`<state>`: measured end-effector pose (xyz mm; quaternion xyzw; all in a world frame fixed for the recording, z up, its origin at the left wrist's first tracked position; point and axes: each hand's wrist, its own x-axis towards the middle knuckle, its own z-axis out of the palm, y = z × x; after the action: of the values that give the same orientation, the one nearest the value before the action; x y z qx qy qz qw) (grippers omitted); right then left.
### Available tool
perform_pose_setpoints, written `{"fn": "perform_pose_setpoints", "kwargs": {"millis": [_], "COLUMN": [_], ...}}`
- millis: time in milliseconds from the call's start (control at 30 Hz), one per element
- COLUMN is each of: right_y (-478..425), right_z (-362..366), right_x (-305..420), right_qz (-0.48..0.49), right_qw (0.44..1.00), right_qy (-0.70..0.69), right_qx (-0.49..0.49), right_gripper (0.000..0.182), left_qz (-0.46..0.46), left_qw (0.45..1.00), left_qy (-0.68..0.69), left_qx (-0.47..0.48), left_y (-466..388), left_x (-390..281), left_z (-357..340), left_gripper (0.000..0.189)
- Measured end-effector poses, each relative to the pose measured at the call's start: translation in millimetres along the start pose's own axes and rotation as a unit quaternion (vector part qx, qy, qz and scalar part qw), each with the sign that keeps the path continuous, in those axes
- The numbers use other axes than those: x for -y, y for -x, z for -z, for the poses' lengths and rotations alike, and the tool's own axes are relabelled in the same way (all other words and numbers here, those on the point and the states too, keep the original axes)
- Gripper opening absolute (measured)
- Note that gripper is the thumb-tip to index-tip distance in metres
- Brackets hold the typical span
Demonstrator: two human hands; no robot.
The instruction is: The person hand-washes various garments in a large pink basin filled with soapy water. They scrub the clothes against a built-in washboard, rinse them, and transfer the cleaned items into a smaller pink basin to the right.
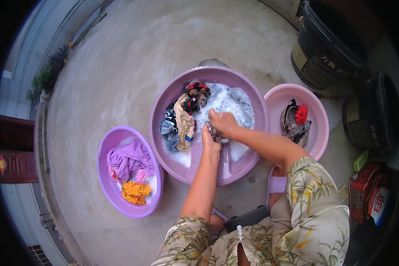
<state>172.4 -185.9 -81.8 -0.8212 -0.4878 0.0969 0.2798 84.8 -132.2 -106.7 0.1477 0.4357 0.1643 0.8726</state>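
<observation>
A bunched, dark patterned wet cloth [216, 133] is gripped between my two hands over a large mauve plastic basin [157, 103]. My left hand [208, 139] holds it from the near left side. From above, my right hand [223, 122] is closed on its upper part. Beneath the cloth, a ridged washboard [199, 156] slopes at the basin's near side, partly hidden by my left forearm. White suds [231, 99] cover much of the water. Left of my hands lies a heap of wet clothes, with a beige garment [183, 121] and a blue-grey one [169, 133].
On the left stands a purple basin [103, 186] with a lilac towel [131, 159] and an orange cloth [136, 193]. A pink basin [321, 113] on the right holds patterned clothing [294, 124]. Black buckets [329, 50] and a red container [362, 193] stand further right on the concrete floor [119, 66].
</observation>
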Motion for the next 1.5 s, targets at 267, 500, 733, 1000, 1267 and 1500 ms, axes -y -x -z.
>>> {"fn": "perform_pose_setpoints", "kwargs": {"millis": [267, 500, 733, 1000, 1267, 1500], "right_y": [-25.4, -10.2, -41.0, 27.1, -24.7, 17.0], "right_z": [20.6, -31.2, 14.6, 35.1, -5.2, 25.5], "right_x": [-64.8, -53.3, -49.4, 77.5, -21.0, 81.6], "right_qz": [-0.204, -0.163, -0.208, -0.013, -0.159, -0.067], "right_qw": [0.976, 0.982, 0.973, 0.975, 0.982, 0.990], "right_qy": [-0.039, 0.090, -0.011, -0.217, -0.062, -0.121], "right_qx": [-0.064, 0.044, 0.098, 0.055, -0.081, 0.032], "right_gripper": [0.022, 0.027, 0.020, 0.021, 0.028, 0.024], "left_qz": [-0.313, -0.320, -0.283, 0.129, 0.010, -0.085], "left_qw": [0.742, 0.384, 0.633, 0.961, 0.997, 0.939], "left_qy": [-0.576, -0.866, -0.719, -0.061, -0.067, 0.003], "left_qx": [-0.141, -0.028, -0.033, 0.236, 0.047, 0.333], "left_y": [-8.0, -28.0, -72.7, 10.9, -28.7, -46.5], "left_x": [-52.3, -13.0, -54.1, -40.2, 18.9, -9.6], "left_z": [22.6, 4.4, 39.9, 14.8, 7.1, 57.8], "left_gripper": [0.041, 0.045, 0.038, 0.042, 0.033, 0.034]}}
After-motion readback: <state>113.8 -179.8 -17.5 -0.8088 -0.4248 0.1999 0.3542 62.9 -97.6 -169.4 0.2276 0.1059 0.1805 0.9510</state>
